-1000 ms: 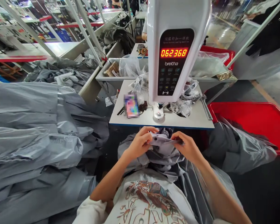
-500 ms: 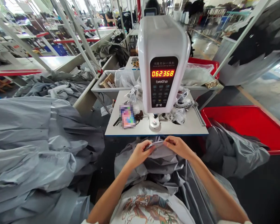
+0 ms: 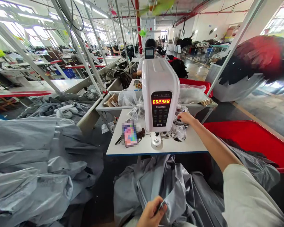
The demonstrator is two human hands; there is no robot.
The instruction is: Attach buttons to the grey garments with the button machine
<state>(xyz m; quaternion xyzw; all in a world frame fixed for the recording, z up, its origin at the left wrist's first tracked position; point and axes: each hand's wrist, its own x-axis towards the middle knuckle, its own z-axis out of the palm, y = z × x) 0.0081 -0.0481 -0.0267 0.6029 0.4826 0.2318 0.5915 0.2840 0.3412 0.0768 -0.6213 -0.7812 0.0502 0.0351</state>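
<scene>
My left hand (image 3: 153, 212), low in the view, is closed on the edge of a grey garment (image 3: 153, 179) that hangs in folds before my lap. My right hand (image 3: 186, 118) reaches past the right side of a white button-sewing machine (image 3: 161, 75) to clear plastic bags (image 3: 179, 131) on its table. Its fingers are bent at the bags; what they pinch, if anything, is too small to make out. The machine's red display reads 062368. Below its head sits a round metal part (image 3: 156, 142) on the white tabletop (image 3: 142, 148).
A blurred phone (image 3: 130, 134) lies left on the tabletop. Grey garments (image 3: 33, 148) are heaped at the left. At the right stands a red bin (image 3: 253, 135) with grey cloth over its edge. Behind the machine are a trough (image 3: 101, 106) and a person (image 3: 139, 66).
Both hands held the garment's edge together before. My right hand has let go and moved forward to the bags; my left has drawn back towards me with the cloth. The view has tilted up.
</scene>
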